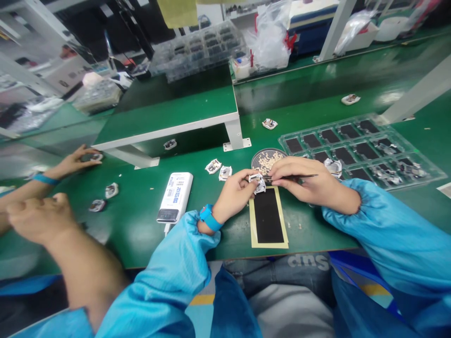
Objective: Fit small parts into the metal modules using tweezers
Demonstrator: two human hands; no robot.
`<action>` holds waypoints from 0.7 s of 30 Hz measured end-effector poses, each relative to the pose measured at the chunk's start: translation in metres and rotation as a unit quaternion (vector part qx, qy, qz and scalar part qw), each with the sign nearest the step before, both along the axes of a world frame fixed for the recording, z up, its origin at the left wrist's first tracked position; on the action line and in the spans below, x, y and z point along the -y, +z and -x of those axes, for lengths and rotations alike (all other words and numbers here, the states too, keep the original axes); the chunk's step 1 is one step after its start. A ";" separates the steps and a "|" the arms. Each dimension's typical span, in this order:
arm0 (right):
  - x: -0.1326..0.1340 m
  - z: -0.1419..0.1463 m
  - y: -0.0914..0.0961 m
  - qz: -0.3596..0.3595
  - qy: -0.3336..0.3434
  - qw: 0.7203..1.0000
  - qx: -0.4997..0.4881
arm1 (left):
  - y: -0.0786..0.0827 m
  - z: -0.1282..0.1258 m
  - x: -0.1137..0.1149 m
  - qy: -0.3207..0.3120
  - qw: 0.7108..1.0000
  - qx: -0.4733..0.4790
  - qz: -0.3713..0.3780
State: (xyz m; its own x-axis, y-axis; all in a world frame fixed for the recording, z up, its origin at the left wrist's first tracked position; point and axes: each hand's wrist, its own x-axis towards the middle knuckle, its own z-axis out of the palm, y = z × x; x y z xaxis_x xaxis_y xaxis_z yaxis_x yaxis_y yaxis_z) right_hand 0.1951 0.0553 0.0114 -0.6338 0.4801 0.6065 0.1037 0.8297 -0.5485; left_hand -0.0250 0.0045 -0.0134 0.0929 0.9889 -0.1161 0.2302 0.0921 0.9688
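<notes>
Green bench top [130, 237] fills my feed from here. Which pair of hands am I reading?

The pair coming out of the blue smock sleeves [391, 234], middle of the frame.

Right. Left hand [232, 192], with a blue wrist strap [209, 218], is pinched shut on a small white-and-metal part [258, 183], held just above a black pad [268, 216] edged in cream tape.

And the other one?

Right hand [303, 180] is curled, pinching slim black tweezers [299, 176]. One end sticks out past the fingers, the other runs in close to the part. (Whether it touches, I can't tell from my seat.)

What's around them?

Just behind sits a round mesh tray [264, 160] with gold-coloured pieces on it. Further right I have a clear plastic tray [359, 150] with black pockets, some holding parts. A loose part [333, 167] lies just beside the right hand, and a white labelled box [174, 197] lies well to the left.

Anyone else in shot?

A co-worker, on the left: one bare hand [75, 162] with its own blue strap is on a similar piece [96, 157], and the other bare hand [38, 218] is blurred.
</notes>
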 end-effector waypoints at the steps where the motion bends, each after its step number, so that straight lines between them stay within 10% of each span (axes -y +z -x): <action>1: 0.000 0.000 0.000 -0.002 -0.001 1.000 0.004 | 0.000 0.000 0.000 0.001 1.000 0.002 0.003; 21: -0.002 0.000 0.003 0.067 -0.064 0.995 -0.022 | 0.010 0.002 -0.001 0.023 0.999 -0.006 -0.025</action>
